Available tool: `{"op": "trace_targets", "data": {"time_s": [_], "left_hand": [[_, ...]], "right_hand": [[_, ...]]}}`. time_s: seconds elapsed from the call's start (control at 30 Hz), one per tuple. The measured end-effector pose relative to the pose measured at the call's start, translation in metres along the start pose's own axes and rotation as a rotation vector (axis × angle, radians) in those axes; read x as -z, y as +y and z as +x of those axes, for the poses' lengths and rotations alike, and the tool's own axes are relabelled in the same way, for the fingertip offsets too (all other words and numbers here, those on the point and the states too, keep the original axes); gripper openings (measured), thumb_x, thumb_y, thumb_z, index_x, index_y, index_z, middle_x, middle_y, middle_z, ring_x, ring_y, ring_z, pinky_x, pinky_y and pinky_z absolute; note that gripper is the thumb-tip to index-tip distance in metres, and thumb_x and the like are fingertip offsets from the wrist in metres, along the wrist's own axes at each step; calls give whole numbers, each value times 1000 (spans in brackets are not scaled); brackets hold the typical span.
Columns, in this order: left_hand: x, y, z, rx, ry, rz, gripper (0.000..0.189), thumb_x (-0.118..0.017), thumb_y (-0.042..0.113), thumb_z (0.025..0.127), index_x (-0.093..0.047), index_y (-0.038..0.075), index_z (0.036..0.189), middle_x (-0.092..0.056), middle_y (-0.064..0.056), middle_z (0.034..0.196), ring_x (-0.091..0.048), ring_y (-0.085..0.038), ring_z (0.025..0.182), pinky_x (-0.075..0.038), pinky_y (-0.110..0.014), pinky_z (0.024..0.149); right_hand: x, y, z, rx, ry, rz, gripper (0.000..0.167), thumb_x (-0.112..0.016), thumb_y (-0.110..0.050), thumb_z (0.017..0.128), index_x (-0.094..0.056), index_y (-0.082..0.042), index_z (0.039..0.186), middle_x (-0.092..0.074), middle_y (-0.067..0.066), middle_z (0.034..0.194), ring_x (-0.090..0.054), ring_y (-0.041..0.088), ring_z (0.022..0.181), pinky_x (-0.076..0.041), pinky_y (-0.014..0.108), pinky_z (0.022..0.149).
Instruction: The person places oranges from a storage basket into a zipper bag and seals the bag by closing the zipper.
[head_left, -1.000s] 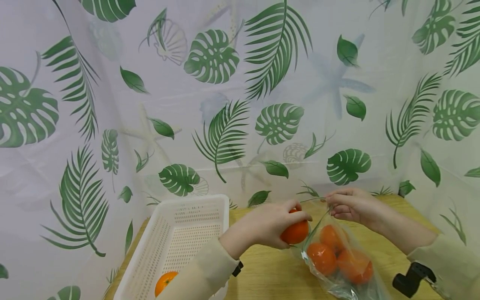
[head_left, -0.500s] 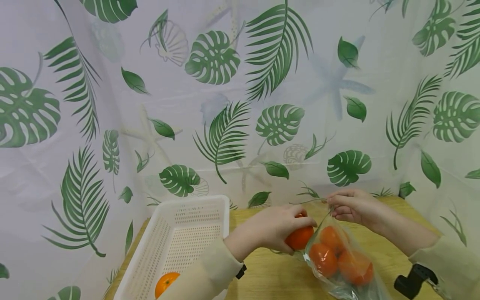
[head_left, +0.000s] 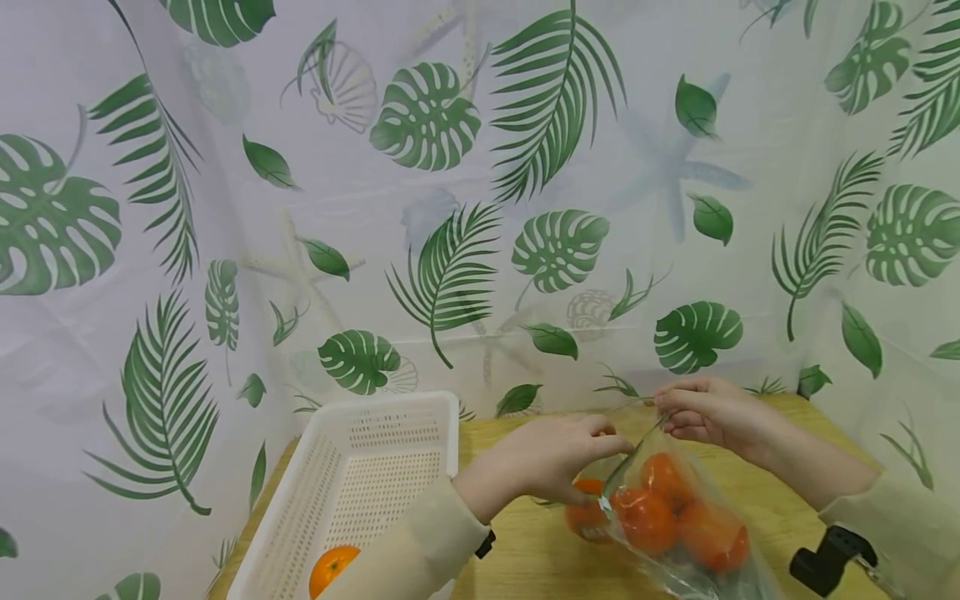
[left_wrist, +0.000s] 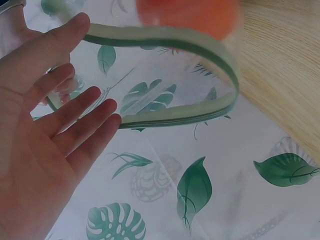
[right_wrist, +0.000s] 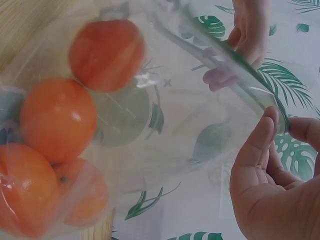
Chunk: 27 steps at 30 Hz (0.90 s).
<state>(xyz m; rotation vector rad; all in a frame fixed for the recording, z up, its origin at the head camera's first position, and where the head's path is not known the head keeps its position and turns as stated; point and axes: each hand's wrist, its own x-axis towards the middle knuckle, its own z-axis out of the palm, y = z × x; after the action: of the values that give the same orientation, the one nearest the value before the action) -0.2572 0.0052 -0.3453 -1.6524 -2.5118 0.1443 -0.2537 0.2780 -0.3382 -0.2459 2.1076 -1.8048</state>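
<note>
Orange point(right_wrist: 106, 55) let go — now inside the bag point(right_wrist: 170, 120).

The person's left forearm point(head_left: 480, 487) is slanting in from the near left, the left hand point(head_left: 561, 454) keeping its back upward, its fingers point(left_wrist: 97, 142) extending and spreading, its thumb point(left_wrist: 60, 42) standing apart. The right forearm point(head_left: 817, 462) is slanting in from the near right, the right hand point(head_left: 701, 412) pointing left and pinching between fingertips, other fingers curling.

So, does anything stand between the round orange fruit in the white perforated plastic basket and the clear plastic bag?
Yes: the basket's side wall nearest the bag stands between them, and the beige left sleeve crosses over, partly hiding the fruit. The left hand is also at the bag's open green-edged mouth.
</note>
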Motion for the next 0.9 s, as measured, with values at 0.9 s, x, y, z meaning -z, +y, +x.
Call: {"op": "trace_targets", "data": {"time_s": [0.9], "left_hand": [[-6, -12, -25, -33, 84, 5, 76, -82, 58, 87, -56, 28, 152, -63, 3, 136, -63, -8, 107, -54, -23, 92]], "right_hand": [[-1, -2, 1, -12, 5, 13, 21, -54, -13, 110, -74, -8, 114, -70, -6, 90, -71, 6, 79, -63, 22, 79]]}}
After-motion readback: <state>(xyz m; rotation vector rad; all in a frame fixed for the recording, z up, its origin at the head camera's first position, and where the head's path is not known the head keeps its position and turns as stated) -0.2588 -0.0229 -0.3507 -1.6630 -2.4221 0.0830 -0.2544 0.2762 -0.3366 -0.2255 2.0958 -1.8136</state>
